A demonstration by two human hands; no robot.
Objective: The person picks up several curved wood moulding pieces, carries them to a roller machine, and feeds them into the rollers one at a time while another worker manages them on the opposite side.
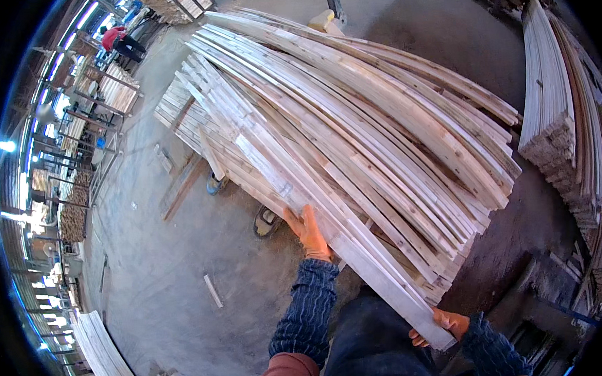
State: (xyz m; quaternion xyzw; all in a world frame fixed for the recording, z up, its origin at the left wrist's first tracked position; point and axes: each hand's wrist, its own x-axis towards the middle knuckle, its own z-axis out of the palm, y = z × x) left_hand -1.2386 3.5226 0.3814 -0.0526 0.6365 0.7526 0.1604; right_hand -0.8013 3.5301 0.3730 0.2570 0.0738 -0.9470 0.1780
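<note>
A long, pale wooden board slants across the near side of a timber pile, its near end jutting past the pile toward me. My right hand, in an orange glove, wraps round that near end, some fingers showing below the edge. Farther up, my left hand, gloved in orange too, takes the board by its left edge. One digit lies on top and another runs alongside; the remaining fingers are hidden. Beside and beneath the board spreads the big pile of loose wooden strips, fanned out and bowed by the lens.
More stacked boards rise at the right. A short wood scrap lies on the concrete floor. A shoe shows beside the pile. At far left, a person in red bends near racks; boards stand lower left.
</note>
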